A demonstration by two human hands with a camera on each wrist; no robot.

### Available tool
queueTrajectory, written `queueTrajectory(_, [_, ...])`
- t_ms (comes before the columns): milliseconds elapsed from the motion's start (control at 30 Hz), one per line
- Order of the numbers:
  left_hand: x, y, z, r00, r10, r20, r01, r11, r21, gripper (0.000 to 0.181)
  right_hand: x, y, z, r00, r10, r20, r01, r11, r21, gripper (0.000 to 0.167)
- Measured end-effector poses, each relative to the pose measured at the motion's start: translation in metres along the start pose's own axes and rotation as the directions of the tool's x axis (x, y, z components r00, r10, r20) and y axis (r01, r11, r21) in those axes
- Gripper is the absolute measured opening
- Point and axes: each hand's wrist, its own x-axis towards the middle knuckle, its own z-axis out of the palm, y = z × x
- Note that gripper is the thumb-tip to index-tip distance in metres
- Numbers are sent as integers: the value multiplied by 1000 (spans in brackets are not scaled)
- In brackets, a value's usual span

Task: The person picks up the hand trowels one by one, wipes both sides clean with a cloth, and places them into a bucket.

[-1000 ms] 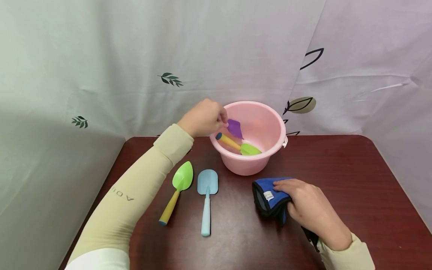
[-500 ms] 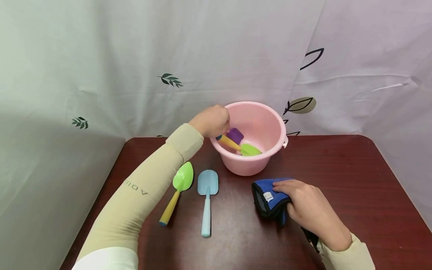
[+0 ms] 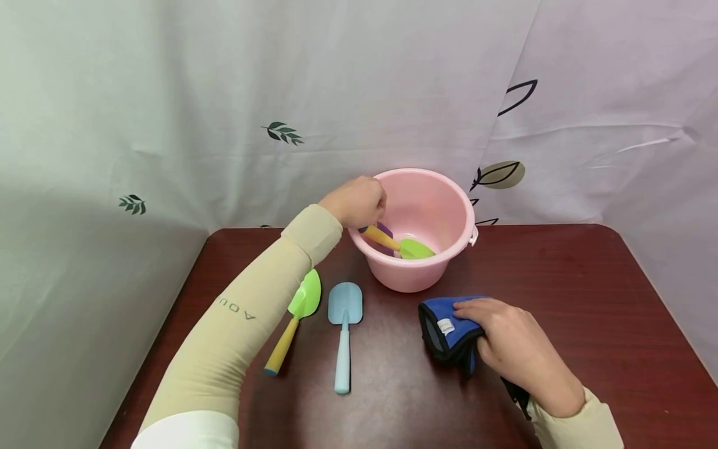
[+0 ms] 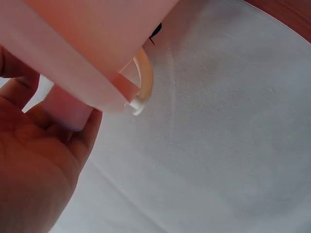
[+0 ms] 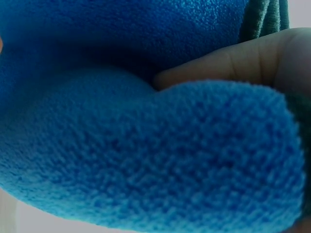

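At the pink bucket's (image 3: 409,274) left rim, my left hand (image 3: 353,201) is curled. A purple shovel (image 3: 386,231) shows just below it inside the bucket, mostly hidden. In the left wrist view, my fingers curl round a short pinkish piece (image 4: 70,109), probably the shovel's handle, partly behind the bucket rim (image 4: 63,68). A shovel with a yellow handle and green blade (image 3: 415,248) leans inside the bucket. My right hand (image 3: 521,346) grips a folded blue cloth (image 3: 449,312) with black edging and a white label. Up close, the cloth (image 5: 170,155) looks fleecy, with one finger pressed into its fold.
Left of the bucket, a green-bladed shovel with a yellow handle (image 3: 282,346) lies on the dark red table (image 3: 572,274), its blade partly behind my left sleeve. Beside it lies a light blue shovel (image 3: 343,349). A pale curtain (image 3: 224,93) hangs behind the table.
My left hand has moved right and slightly down to the bucket's rim. The purple shovel has sunk lower, behind the yellow handle. The right hand and cloth stay put.
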Motion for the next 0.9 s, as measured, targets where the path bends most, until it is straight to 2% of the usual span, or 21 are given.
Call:
queueTrajectory(100, [-1, -3, -2, 999, 36, -35, -36, 999, 11, 23, 0, 0, 0, 1000, -4, -5, 4, 1000, -1, 49])
queueTrajectory(233, [-6, -7, -8, 993, 71, -96, -74, 997, -28, 24, 1, 0, 0, 1000, 0, -6, 0, 1000, -5, 48])
queueTrajectory(333, [-16, -12, -13, 984, 63, -168, -75, 995, -69, 22, 1, 0, 0, 1000, 1, -4, -1, 1000, -2, 48])
queueTrajectory(400, [-24, -16, -17, 972, 46, -229, -68, 993, -92, 20, 1, 0, 0, 1000, -2, -4, 2, 1000, 0, 48])
queueTrajectory(533, [-46, -27, -21, 938, -11, -347, -41, 989, -141, 19, 1, 0, -1, 1000, -9, -9, 9, 1000, -2, 48])
queueTrajectory(667, [-70, -40, -22, 903, -90, -421, -10, 973, -230, 23, 1, 1, 0, 1000, -15, -7, 15, 1000, -1, 47])
queueTrajectory(800, [-96, -53, -16, 880, -198, -431, 59, 947, -315, 25, 1, 0, 0, 1000, -18, -9, 18, 1000, 5, 48])
queueTrajectory(900, [-117, -59, -8, 869, -290, -401, 135, 918, -372, 26, 2, 0, 1, 1000, -23, -18, 23, 1000, 4, 49])
